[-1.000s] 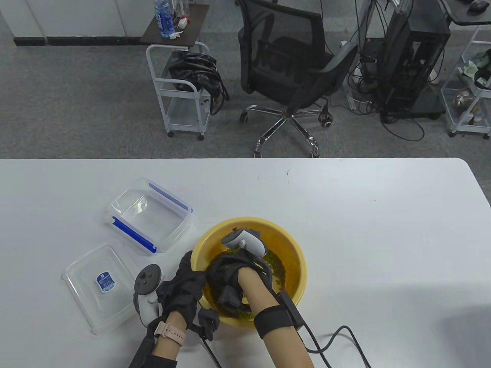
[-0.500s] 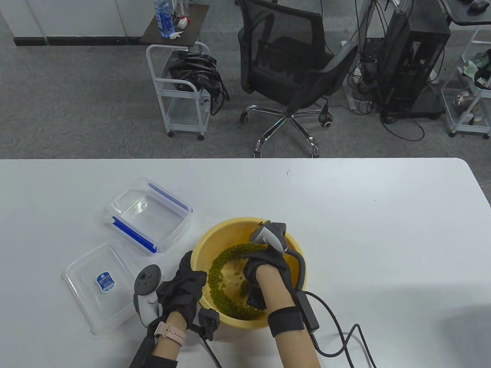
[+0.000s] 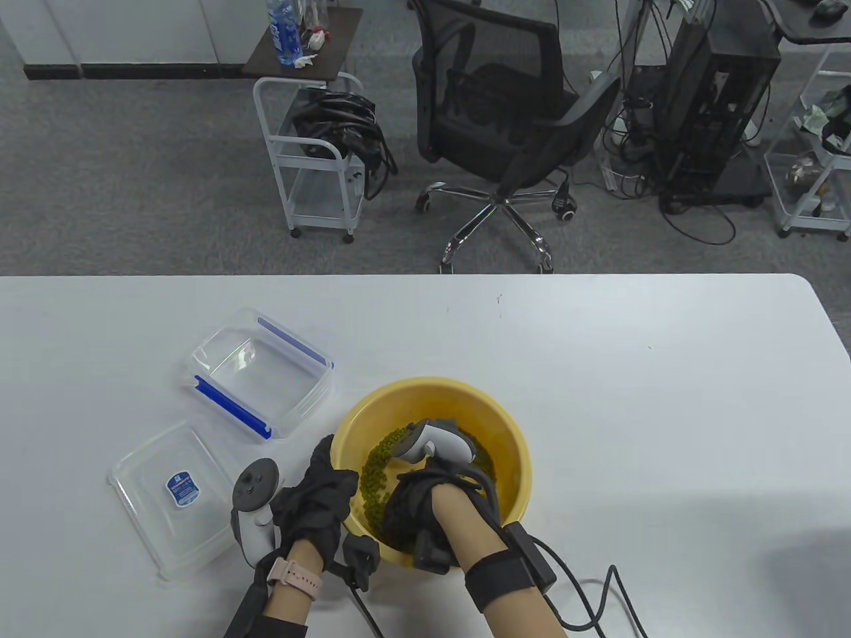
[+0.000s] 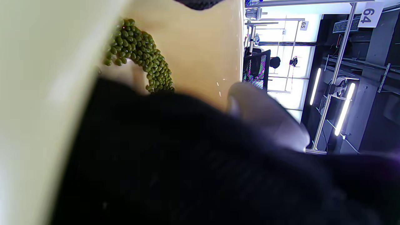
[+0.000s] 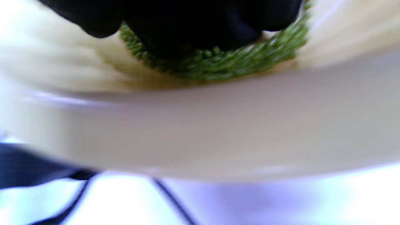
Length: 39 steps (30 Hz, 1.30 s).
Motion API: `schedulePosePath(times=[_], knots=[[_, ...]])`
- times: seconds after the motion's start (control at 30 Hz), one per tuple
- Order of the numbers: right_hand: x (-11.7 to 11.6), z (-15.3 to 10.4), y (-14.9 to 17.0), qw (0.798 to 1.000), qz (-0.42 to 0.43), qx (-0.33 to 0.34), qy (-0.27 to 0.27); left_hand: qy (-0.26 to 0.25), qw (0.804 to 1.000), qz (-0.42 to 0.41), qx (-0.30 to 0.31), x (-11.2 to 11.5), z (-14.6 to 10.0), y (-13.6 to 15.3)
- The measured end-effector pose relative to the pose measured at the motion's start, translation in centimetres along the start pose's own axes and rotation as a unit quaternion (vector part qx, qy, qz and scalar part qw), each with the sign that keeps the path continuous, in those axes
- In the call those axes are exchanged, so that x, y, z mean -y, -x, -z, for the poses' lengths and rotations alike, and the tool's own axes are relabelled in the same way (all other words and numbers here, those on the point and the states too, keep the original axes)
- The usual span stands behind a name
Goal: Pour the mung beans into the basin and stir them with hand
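A yellow basin (image 3: 508, 425) stands on the white table, with green mung beans (image 3: 375, 473) lying in an arc along its bottom left. My right hand (image 3: 409, 500) is down inside the basin at its near side, and its gloved fingers (image 5: 187, 28) dip into the mung beans (image 5: 225, 67). The white tracker on its back hides the fingers from above. My left hand (image 3: 320, 493) grips the basin's left rim, fingers over the edge. In the left wrist view, the mung beans (image 4: 140, 53) lie against the basin's inner wall (image 4: 193, 47) behind the dark glove (image 4: 187, 162).
An empty clear box with blue clips (image 3: 262, 375) sits left of the basin, and its clear lid (image 3: 169, 495) lies nearer the front edge. A black cable (image 3: 598, 591) trails from my right wrist. An office chair (image 3: 505, 119) stands beyond the table's far edge.
My right hand swept from the basin's near left to its far right, then back to the near middle, dragging the beans round. My left hand stayed on the rim.
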State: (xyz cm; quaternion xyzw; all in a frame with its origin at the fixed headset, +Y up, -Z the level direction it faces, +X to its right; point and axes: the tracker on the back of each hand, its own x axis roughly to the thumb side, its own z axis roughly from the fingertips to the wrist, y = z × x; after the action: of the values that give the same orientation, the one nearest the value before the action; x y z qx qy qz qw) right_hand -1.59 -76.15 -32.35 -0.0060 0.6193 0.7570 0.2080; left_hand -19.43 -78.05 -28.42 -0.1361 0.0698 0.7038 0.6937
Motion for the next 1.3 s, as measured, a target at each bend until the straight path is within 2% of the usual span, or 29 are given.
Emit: schedulePosePath(times=[0.03, 0.07, 0.23, 0.27, 0.37, 0.53, 0.6, 0.7, 0.73, 0.83, 1.03, 1.1, 1.23, 1.3], knots=[[0.0, 0.4, -0.4, 0.999, 0.022, 0.028, -0.009, 0.000, 1.000, 0.001, 0.000, 0.0, 0.0, 0.0], [0.3, 0.4, -0.7, 0.999, 0.033, 0.010, 0.004, 0.000, 1.000, 0.001, 0.000, 0.0, 0.0, 0.0], [2.9, 0.9, -1.8, 0.991, 0.084, -0.013, 0.099, 0.001, 1.000, 0.000, 0.001, 0.0, 0.0, 0.0], [3.7, 1.0, -1.6, 0.987, 0.091, -0.027, 0.133, 0.002, 1.000, -0.001, 0.001, 0.0, 0.0, 0.0], [5.1, 1.0, -0.5, 0.966, 0.061, -0.089, 0.237, 0.001, 1.000, -0.001, 0.002, 0.0, 0.0, 0.0], [5.9, -0.2, 1.3, 0.955, 0.016, -0.100, 0.277, 0.000, 1.000, -0.004, 0.001, 0.0, 0.0, 0.1], [5.9, -0.8, 2.0, 0.957, 0.010, -0.127, 0.262, 0.001, 1.000, -0.005, 0.001, 0.0, 0.0, 0.1], [5.3, -1.1, 3.2, 0.964, 0.010, -0.170, 0.205, 0.000, 1.000, -0.006, 0.001, 0.0, 0.0, 0.1], [5.1, -1.2, 3.5, 0.967, 0.008, -0.173, 0.185, 0.000, 1.000, -0.007, 0.001, 0.0, 0.0, 0.1], [4.5, -1.3, 4.0, 0.970, -0.007, -0.164, 0.177, 0.001, 1.000, -0.008, 0.000, 0.0, 0.0, 0.1], [1.6, 0.1, 2.7, 0.988, -0.045, -0.124, 0.084, 0.001, 1.000, -0.008, 0.000, 0.0, 0.0, 0.1], [0.7, 0.5, 1.8, 0.993, -0.048, -0.091, 0.053, 0.002, 1.000, -0.008, -0.001, 0.0, 0.0, 0.1], [0.1, 1.2, -0.1, 1.000, 0.006, -0.005, -0.004, 0.002, 1.000, -0.007, 0.000, -0.1, 0.0, 0.1], [0.3, 1.5, -0.7, 0.999, 0.038, 0.001, -0.012, 0.003, 1.000, -0.006, 0.000, -0.1, 0.0, 0.1]])
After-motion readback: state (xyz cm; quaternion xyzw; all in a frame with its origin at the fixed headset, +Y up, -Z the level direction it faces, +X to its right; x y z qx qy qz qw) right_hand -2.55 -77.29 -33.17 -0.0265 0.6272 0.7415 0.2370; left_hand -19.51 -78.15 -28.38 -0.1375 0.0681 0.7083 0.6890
